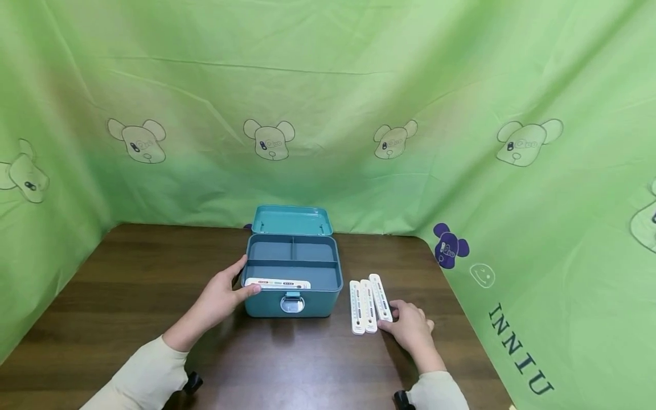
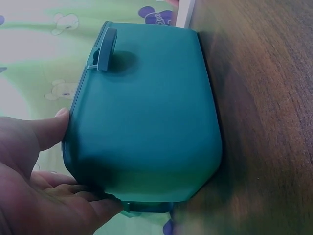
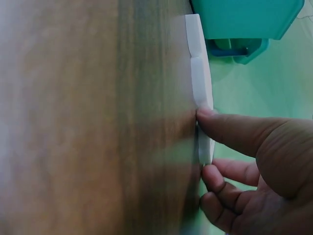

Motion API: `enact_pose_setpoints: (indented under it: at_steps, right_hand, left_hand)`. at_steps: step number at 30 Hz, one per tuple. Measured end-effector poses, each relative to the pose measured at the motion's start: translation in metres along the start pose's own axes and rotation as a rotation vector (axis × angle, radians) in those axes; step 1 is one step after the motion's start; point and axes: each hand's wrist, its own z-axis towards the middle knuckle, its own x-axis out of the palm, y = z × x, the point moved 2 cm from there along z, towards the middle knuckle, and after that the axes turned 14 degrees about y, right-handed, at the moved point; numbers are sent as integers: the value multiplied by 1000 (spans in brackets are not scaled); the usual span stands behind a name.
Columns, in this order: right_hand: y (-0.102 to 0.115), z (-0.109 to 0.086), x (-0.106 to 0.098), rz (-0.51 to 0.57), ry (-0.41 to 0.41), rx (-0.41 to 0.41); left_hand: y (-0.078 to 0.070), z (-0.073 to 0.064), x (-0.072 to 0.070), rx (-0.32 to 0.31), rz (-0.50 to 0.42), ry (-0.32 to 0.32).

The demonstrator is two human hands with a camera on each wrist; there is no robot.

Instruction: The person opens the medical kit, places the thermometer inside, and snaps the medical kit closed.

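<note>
A teal storage box (image 1: 320,304) stands on the table, lid raised at the back, with a front clasp (image 1: 292,303). My left hand (image 1: 220,295) grips its front left corner, thumb on the front rim and fingers along the side; the left wrist view shows this hand (image 2: 54,181) too. Inside the front compartment lies a slim white case (image 1: 279,282) with small print. Several like it lie right of the box: a left one (image 1: 357,307), a middle one (image 1: 368,306) and a right one (image 1: 380,298). My right hand (image 1: 410,327) pinches the right one by its near end.
Two smaller compartments (image 1: 271,247) take up the back of the box. Behind the brown wooden table (image 1: 154,273) hangs a green cloth (image 1: 328,188) with bear prints, and it also runs down the right side.
</note>
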Motion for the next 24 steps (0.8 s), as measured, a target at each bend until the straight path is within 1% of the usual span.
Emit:
enact_pose_setpoints:
  at_steps: [5, 14, 21, 24]
  right_hand:
    - [2, -1, -2, 6, -10, 48]
    - [1, 1, -1, 54, -45, 46]
    - [-5, 1, -4, 118, -67, 88]
    - [-7, 1, -5, 150, -99, 86]
  left_hand:
    - [1, 1, 0, 3, -5, 3]
    - [3, 1, -1, -1, 6, 1]
    - [3, 1, 0, 7, 20, 1]
    - [3, 2, 0, 5, 15, 2]
